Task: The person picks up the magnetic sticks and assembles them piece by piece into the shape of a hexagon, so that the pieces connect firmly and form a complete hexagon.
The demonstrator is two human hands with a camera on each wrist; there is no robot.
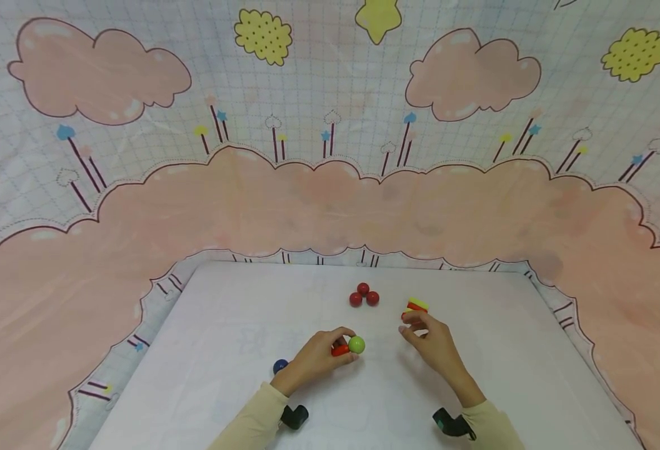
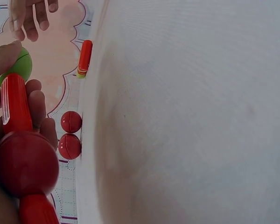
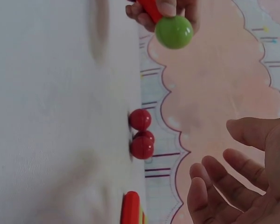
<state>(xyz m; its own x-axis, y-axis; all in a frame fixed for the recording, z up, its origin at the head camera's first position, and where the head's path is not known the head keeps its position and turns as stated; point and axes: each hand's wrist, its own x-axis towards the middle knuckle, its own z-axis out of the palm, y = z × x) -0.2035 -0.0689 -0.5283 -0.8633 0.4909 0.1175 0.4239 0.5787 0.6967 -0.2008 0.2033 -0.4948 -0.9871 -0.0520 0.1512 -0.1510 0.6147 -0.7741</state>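
Observation:
My left hand (image 1: pixel 314 357) grips a toy piece of red rods and balls. A green ball (image 1: pixel 356 344) sits on the end of a red rod (image 1: pixel 339 350), by the thumb and fingertips. In the left wrist view a dark red ball (image 2: pixel 26 163) joins that rod to another red rod (image 2: pixel 38 211). A blue ball (image 1: pixel 280 365) shows beside the left wrist; whether it belongs to the held piece I cannot tell. My right hand (image 1: pixel 435 347) hovers with spread, loosely bent fingers, holding nothing, near red and yellow rods (image 1: pixel 418 304) that it partly hides.
Three red balls (image 1: pixel 363 289) lie grouped on the white table (image 1: pixel 251 300), between and beyond the hands. Black wrist cameras (image 1: pixel 294 417) hang by both sleeves. A cloud-patterned cloth (image 1: pixel 330 206) rises behind the table.

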